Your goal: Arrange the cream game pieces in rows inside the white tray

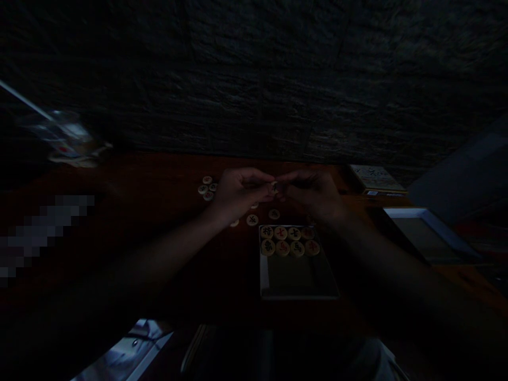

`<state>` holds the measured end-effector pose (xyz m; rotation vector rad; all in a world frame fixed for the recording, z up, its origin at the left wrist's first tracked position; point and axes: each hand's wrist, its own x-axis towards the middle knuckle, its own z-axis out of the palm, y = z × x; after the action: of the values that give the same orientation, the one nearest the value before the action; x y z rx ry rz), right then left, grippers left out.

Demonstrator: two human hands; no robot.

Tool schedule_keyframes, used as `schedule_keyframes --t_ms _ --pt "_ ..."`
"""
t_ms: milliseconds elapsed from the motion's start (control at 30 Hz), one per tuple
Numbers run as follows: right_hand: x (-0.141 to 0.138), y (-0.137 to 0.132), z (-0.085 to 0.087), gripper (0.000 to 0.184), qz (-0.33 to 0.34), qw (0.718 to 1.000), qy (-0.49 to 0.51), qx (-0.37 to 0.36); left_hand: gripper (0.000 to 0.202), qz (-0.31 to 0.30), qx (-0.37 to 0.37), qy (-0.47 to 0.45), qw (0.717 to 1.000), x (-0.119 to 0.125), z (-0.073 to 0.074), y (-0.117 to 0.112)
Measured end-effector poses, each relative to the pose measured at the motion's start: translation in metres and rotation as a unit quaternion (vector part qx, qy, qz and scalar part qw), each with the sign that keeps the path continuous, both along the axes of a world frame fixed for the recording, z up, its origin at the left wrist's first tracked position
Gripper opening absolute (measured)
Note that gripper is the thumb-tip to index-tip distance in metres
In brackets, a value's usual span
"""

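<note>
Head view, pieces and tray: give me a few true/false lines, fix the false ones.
1. The left hand and right hand meet at a small piece. True.
2. The pieces in the tray fill all of it. False: they fill only its far half; the near half is bare.
3. The tray holds eight pieces in two rows of four. True.
4. A loose cluster of pieces lies right of the tray. False: it lies left of the tray, beyond the left hand.

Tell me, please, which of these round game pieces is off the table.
The piece pinched between the left hand and right hand; the others lie flat on the table or in the white tray.
</note>
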<state>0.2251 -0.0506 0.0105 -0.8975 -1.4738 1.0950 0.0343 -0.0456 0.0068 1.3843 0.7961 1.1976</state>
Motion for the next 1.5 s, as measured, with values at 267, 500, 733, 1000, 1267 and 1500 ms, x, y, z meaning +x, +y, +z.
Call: schedule_keyframes --t_ms 267,500,733,1000,1267,1500 --pt "-0.0013 -0.0013 0.0007 0.031 0.001 1.000 -0.007 -0.017 0.027 -0.003 -0.001 0.022 1.000 0.0003 -0.0004 -0.0004" --pt "-0.0005 -0.0026 0.0024 0.035 0.021 0.999 -0.001 -0.045 0.031 -0.009 0.014 0.014 1.000 -0.0007 -0.0026 0.0019" --pt "-0.0025 -0.0036 0.0057 0.034 -0.003 0.999 -0.004 -0.046 0.033 -0.020 -0.030 -0.005 0.999 0.0001 0.0020 -0.0026" --pt "0.0010 -0.0024 0.0033 0.028 0.024 0.998 0.021 -0.052 0.038 -0.004 -0.054 -0.002 0.999 -0.0025 0.0049 -0.0016" --pt "-0.0010 -0.0029 0.0033 0.027 -0.004 0.999 -0.011 -0.042 0.029 -0.024 -0.041 -0.006 0.999 -0.0015 0.0034 -0.0021" --pt "-0.0005 -0.0036 0.0017 0.021 -0.002 0.998 0.007 -0.056 0.019 0.008 -0.056 0.010 0.998 0.0002 0.0041 -0.0017"
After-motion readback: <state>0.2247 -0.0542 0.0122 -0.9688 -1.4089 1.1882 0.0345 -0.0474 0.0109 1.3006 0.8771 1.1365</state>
